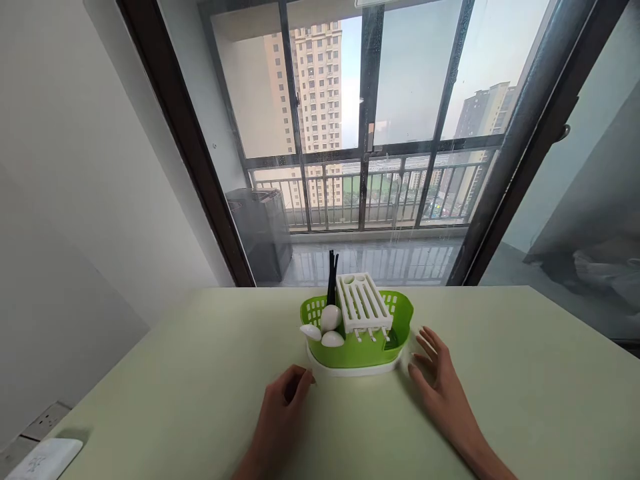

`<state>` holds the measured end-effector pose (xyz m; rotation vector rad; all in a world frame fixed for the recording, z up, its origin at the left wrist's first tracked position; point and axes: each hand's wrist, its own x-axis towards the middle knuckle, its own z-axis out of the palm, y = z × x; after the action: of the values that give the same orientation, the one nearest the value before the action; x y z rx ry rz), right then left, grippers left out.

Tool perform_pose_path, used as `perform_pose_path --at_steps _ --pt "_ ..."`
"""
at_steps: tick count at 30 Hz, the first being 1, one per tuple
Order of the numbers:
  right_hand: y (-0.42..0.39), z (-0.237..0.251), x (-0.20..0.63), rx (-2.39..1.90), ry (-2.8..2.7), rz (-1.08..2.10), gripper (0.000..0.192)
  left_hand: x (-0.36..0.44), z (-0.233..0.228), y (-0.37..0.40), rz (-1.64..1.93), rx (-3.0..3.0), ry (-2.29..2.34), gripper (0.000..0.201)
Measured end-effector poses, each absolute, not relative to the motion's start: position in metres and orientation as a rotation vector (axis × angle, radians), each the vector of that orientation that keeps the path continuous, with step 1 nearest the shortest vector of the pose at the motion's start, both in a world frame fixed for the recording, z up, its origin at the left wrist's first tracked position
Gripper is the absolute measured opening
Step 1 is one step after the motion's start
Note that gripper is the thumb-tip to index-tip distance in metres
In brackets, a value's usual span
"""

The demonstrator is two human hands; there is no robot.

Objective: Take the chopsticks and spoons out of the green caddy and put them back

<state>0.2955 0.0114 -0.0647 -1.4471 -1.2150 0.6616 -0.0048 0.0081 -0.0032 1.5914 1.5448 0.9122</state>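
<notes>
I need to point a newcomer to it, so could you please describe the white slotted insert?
On the pale green table, between both hands, stands a green basket. The white slotted insert sits tilted across its top, right of the white spoons and black chopsticks; it alone has long parallel slots.

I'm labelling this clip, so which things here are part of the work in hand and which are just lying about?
In hand:
- green holder on the table
- white spoons
- black chopsticks
- white slotted insert
- left hand and right hand, either side of it, neither gripping

Lying about:
- white device, table's left corner
- wall socket

Two bare hands (285, 407), forearms unsleeved, no jewellery
</notes>
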Motion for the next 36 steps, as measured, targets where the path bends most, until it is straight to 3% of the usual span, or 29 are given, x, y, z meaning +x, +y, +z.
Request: perform_pose_path --at_steps 20,28,36 --pt "0.018 -0.066 0.29 -1.388 -1.251 0.621 0.063 -0.018 0.011 0.039 1.3 1.279 1.433 0.048" --pt "0.019 -0.065 0.288 -1.406 -1.234 0.651 0.064 -0.019 0.079 0.097 1.457 1.498 1.426 0.044" --pt "0.02 -0.06 0.286 -1.342 -1.248 0.599 0.062 0.036 0.137 0.132 1.21 1.743 1.316 0.048"
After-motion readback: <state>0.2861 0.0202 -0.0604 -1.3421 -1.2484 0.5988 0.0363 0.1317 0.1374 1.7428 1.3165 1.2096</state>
